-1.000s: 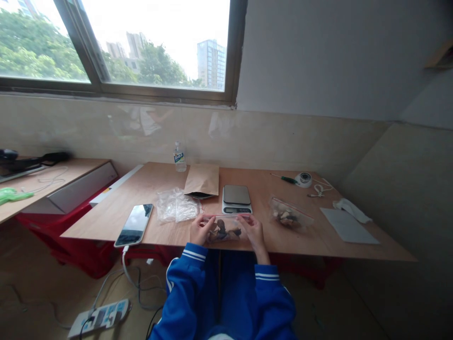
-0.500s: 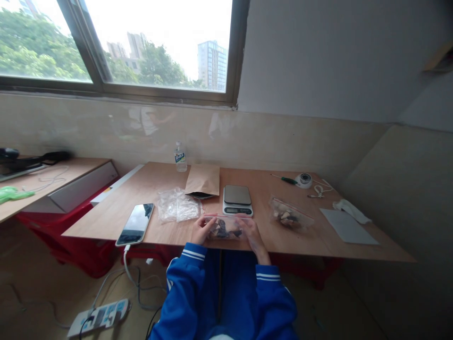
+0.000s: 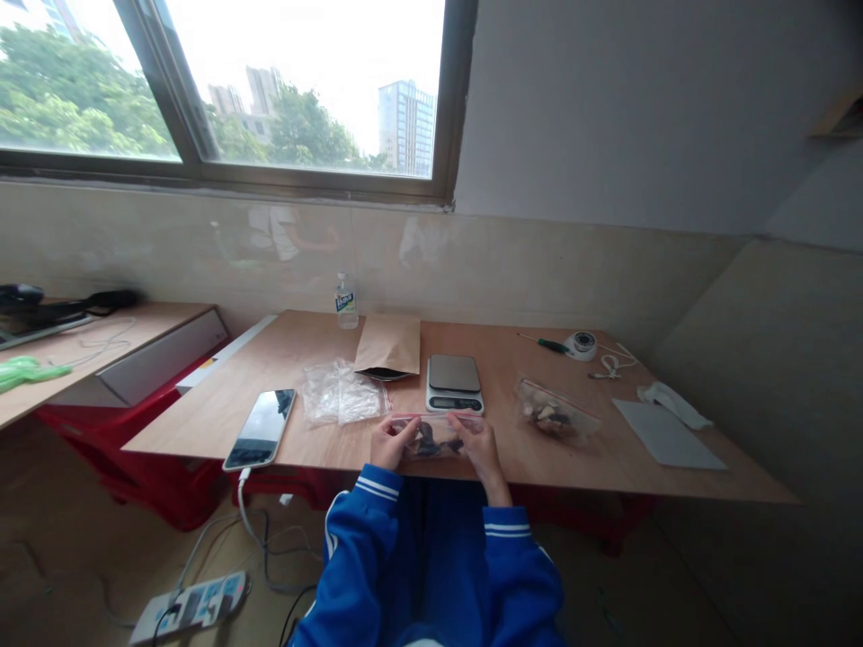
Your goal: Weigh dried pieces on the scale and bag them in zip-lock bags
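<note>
At the table's front edge lies a clear zip bag point(image 3: 435, 440) with dark, irregular pieces inside and a red strip along its top. My left hand point(image 3: 391, 441) pinches the left part of that strip between thumb and fingers. My right hand point(image 3: 477, 442) grips the strip further right. Just behind the bag stands a small kitchen scale point(image 3: 454, 384) with nothing on its plate. Another zip bag point(image 3: 554, 415), filled with brown and pale pieces, rests to the right. Crumpled clear plastic bags point(image 3: 342, 393) lie left of my hands.
A brown paper pouch point(image 3: 389, 345) and a clear bottle point(image 3: 346, 303) are at the back. A charging phone point(image 3: 260, 429) lies front left. On the right are a screwdriver point(image 3: 549, 344), a white camera point(image 3: 581, 345) and a white sheet point(image 3: 667, 435). A power strip point(image 3: 191, 608) is on the floor.
My left hand has shifted slightly right along the zip strip, and the two hands are closer together. The whole view has moved a little; the other things stay in place.
</note>
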The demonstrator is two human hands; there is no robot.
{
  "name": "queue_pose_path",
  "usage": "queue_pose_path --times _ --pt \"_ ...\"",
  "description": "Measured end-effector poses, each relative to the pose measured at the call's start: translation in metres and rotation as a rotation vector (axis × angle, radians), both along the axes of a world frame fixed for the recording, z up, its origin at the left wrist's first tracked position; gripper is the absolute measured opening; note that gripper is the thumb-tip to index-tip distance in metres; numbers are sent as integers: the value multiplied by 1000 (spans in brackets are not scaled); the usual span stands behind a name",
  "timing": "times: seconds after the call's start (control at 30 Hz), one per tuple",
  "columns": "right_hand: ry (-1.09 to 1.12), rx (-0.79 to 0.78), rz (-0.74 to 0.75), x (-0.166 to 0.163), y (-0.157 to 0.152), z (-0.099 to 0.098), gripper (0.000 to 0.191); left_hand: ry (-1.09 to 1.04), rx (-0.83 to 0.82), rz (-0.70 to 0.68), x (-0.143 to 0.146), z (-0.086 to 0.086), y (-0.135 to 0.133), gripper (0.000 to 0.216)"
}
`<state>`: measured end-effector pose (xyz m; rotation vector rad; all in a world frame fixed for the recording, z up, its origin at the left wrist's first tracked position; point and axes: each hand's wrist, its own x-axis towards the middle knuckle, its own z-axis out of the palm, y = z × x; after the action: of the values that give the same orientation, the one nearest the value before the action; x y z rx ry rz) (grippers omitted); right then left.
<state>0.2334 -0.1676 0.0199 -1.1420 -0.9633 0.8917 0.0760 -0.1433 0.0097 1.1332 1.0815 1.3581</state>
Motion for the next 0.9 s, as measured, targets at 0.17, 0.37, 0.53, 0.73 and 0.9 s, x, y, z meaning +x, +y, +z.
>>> queue_pose_path --times 0.17,0.37,0.53,0.73,0.9 --pt "-98 24 9 1 0 7 32 18 31 12 2 6 -4 34" --pt "-792 255 -232 10 -21 58 37 188 274 7 1 34 -10 23" --pt "-1114 287 -245 4 -39 86 22 320 459 17 1 50 -15 19" --pt "-1177 243 -147 -5 -40 85 16 405 607 -11 0 52 -18 16" --pt "-1092 255 -28 -8 -33 74 23 473 641 -15 3 49 -22 17"
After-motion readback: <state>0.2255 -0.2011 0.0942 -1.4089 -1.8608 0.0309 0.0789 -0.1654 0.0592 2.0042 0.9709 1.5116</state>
